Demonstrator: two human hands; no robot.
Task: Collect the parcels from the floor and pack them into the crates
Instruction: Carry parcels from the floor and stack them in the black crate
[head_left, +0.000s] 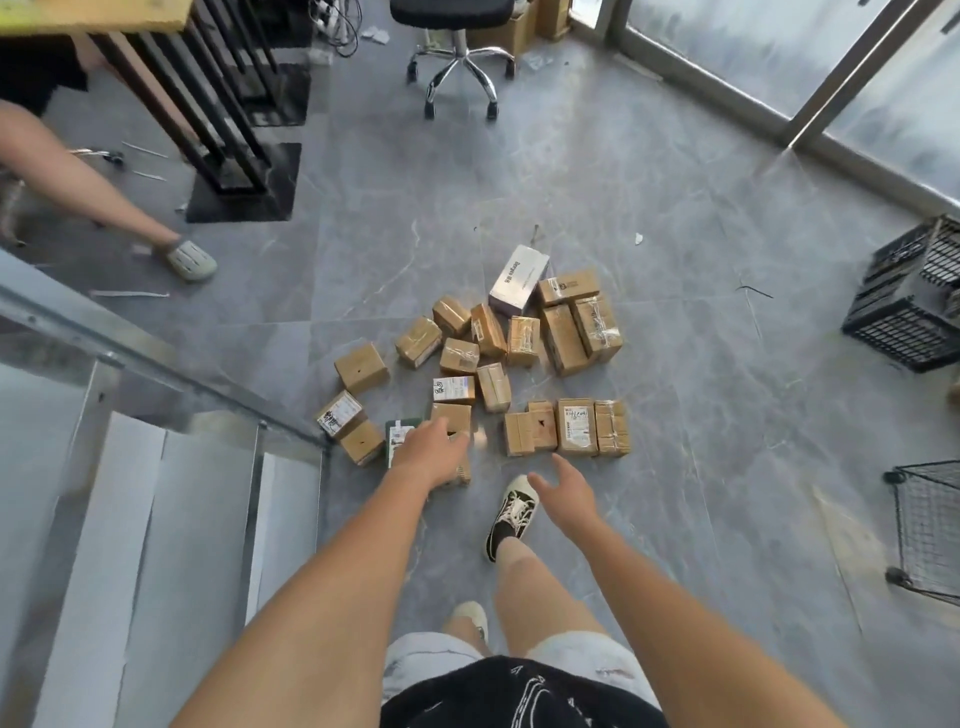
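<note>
Currently the parcels (483, 364) lie clustered on the floor (701, 364), well apart from the black crate (906, 322). Your left hand (431, 452) and right hand (563, 486) reach spread, empty. Grip rigid, probably light cartons by opposite faces.

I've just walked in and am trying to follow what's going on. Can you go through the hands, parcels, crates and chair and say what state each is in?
left hand: fingers straight, reaching over a brown parcel, contact unclear.
right hand: open, holding nothing.
parcels: scattered on the floor, taped shut.
white box: closed, lying among them.
black crates: by the window, contents cannot be seen.
wire basket: standing, looks empty.
office chair: unoccupied.
</note>
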